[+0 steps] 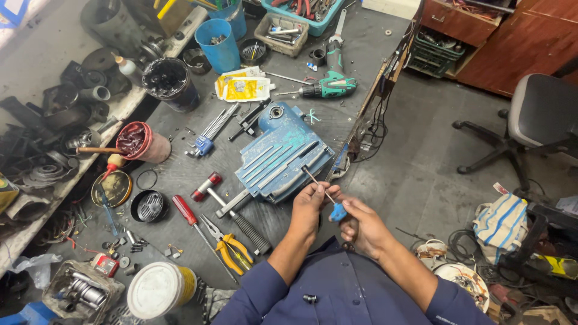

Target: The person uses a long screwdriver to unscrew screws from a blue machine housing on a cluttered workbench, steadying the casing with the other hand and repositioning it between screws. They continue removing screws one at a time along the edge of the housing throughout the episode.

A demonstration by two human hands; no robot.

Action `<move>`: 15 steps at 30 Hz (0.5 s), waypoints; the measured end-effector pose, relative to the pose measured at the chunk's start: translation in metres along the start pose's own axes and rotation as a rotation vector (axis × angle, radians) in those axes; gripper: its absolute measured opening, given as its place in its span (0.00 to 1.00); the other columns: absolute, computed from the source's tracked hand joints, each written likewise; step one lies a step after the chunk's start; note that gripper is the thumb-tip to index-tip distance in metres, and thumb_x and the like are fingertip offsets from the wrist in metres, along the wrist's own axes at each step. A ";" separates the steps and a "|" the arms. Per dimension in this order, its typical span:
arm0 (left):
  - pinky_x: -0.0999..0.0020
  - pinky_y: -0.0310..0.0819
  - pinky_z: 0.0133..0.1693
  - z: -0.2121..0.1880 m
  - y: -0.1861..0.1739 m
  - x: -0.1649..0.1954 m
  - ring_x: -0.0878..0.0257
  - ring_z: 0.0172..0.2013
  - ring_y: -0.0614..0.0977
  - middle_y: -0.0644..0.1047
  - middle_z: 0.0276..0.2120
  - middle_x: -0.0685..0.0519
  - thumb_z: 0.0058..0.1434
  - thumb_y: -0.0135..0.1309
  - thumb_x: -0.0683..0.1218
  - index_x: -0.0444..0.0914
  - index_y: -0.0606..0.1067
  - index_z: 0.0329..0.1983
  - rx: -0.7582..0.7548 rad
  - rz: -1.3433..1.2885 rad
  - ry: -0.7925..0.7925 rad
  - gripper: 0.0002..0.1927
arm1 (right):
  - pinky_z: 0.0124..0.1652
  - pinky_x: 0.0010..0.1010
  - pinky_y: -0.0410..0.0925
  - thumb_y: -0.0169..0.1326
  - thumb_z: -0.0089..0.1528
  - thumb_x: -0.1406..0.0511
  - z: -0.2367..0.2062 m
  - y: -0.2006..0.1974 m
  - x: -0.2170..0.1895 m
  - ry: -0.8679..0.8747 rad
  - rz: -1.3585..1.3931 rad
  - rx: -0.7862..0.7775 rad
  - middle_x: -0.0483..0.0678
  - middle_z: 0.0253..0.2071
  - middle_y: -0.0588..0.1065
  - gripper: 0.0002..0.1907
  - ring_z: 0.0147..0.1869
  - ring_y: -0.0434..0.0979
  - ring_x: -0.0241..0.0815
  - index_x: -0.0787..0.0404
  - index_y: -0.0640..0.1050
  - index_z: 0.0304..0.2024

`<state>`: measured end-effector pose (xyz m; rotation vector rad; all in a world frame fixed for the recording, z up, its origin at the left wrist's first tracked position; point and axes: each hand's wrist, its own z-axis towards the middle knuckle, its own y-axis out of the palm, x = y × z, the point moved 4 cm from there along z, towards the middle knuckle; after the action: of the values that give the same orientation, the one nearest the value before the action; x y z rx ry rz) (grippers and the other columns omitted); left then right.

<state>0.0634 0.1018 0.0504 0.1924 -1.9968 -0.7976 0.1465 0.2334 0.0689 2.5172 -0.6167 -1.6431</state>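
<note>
My right hand [360, 224] grips the blue handle of a small screwdriver [337, 212]. Its thin metal shaft runs up and left, ending over the edge of a blue ribbed machine housing [283, 155] that lies on the workbench. My left hand [310, 203] pinches the shaft near the handle with its fingertips. Both hands hover close together just below the housing, at the bench's near right corner.
On the dark workbench [180, 174] lie a hammer [238, 219], a red screwdriver [186, 212], yellow pliers [230, 248], hex keys [208, 135], a green drill [330, 84], grease tins [144, 141] and blue cups [218, 45]. An office chair [536, 120] and cables stand on the floor at right.
</note>
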 end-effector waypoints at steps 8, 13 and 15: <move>0.63 0.77 0.52 0.000 -0.001 0.002 0.57 0.50 0.83 0.82 0.46 0.43 0.71 0.49 0.48 0.33 0.74 0.49 0.006 -0.004 0.003 0.12 | 0.24 0.27 0.67 0.71 0.44 0.50 -0.031 0.017 -0.054 -0.713 -0.886 0.232 0.52 0.50 0.73 0.56 0.24 0.68 0.35 0.64 0.61 0.67; 0.63 0.77 0.52 0.003 -0.003 0.001 0.57 0.49 0.83 0.82 0.47 0.43 0.72 0.48 0.47 0.33 0.74 0.50 -0.007 -0.007 0.015 0.13 | 0.24 0.27 0.65 0.69 0.51 0.53 -0.049 0.034 -0.070 -0.919 -1.156 0.295 0.42 0.34 0.79 0.42 0.22 0.70 0.33 0.60 0.67 0.62; 0.64 0.77 0.53 0.004 -0.004 0.004 0.56 0.49 0.83 0.82 0.47 0.42 0.72 0.47 0.47 0.32 0.73 0.50 -0.008 0.017 0.025 0.13 | 0.24 0.26 0.64 0.64 0.57 0.54 -0.039 0.023 -0.057 -0.766 -0.941 0.294 0.41 0.32 0.78 0.36 0.23 0.69 0.31 0.59 0.67 0.63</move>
<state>0.0576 0.0988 0.0491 0.1793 -1.9689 -0.7890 0.1549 0.2275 0.1413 2.4293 0.4776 -3.0712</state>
